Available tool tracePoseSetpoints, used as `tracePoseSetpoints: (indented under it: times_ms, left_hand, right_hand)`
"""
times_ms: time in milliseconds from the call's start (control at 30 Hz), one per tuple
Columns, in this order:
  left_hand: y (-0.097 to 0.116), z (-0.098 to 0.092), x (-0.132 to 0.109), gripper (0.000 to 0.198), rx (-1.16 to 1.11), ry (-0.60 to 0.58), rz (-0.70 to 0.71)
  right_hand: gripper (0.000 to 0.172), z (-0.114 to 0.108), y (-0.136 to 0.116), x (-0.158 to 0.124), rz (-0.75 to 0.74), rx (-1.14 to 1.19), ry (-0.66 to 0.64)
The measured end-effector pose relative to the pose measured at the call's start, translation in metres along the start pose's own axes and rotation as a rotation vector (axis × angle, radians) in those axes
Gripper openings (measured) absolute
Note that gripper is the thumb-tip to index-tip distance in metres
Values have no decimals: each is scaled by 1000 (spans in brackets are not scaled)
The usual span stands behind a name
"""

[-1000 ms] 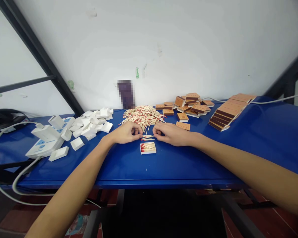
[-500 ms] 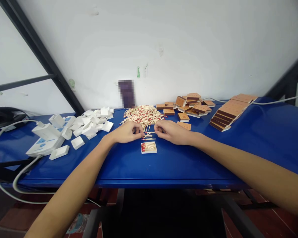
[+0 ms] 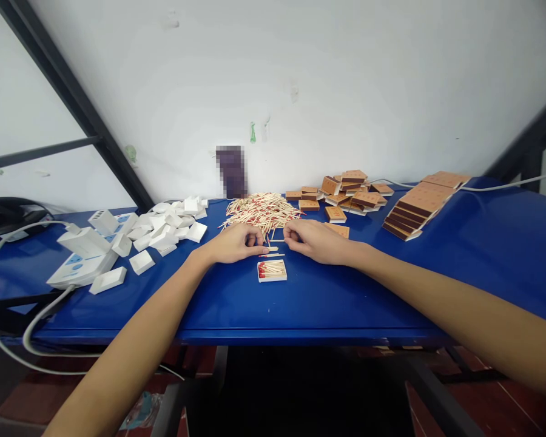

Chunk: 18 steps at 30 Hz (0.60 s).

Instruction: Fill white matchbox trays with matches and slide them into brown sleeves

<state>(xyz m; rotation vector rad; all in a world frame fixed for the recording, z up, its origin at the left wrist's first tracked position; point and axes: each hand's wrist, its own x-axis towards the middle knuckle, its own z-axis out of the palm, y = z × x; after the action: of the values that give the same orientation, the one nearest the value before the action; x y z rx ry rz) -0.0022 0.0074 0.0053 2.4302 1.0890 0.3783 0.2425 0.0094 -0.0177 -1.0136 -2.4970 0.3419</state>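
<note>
My left hand (image 3: 240, 243) is closed in a pinch, with red-tipped matchsticks (image 3: 273, 248) sticking out at its thumb tip. Across from it, my right hand (image 3: 313, 242) has its fingertips pressed together at the end of another matchstick (image 3: 277, 241). Just below the hands one loose match (image 3: 273, 255) lies flat on the blue table. Nearer to me sits a white matchbox tray (image 3: 273, 280) holding several matches, their red heads to the left. Behind both hands spreads a large heap of matches (image 3: 264, 209).
Empty white trays (image 3: 168, 227) are piled at left, beside a white power strip (image 3: 79, 264) with cables. Brown matchbox sleeves (image 3: 352, 193) lie heaped at back right, with a leaning row of sleeves (image 3: 421, 203) farther right. A pixelated dark object (image 3: 232, 172) stands against the wall.
My left thumb has shifted slightly right onto the small matches between the hands, which now lie closer together. My right hand stays nearly in place.
</note>
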Motion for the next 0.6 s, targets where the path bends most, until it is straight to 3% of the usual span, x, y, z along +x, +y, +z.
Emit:
tracePoseSetpoints:
  times_ms: [133,333,600]
  left_hand:
    - [5,-2,-2,36,7,-7,-4]
    - [10,-5,-4,34,39,-25,12]
    - [12,-3,-4,29,-44,-57,21]
  right_hand:
    - [10,-1,-1,0,31,-31,31]
    - [14,-1,-6,-3,-148,20,-69]
    - [17,6,-12,1,-134,43,-64]
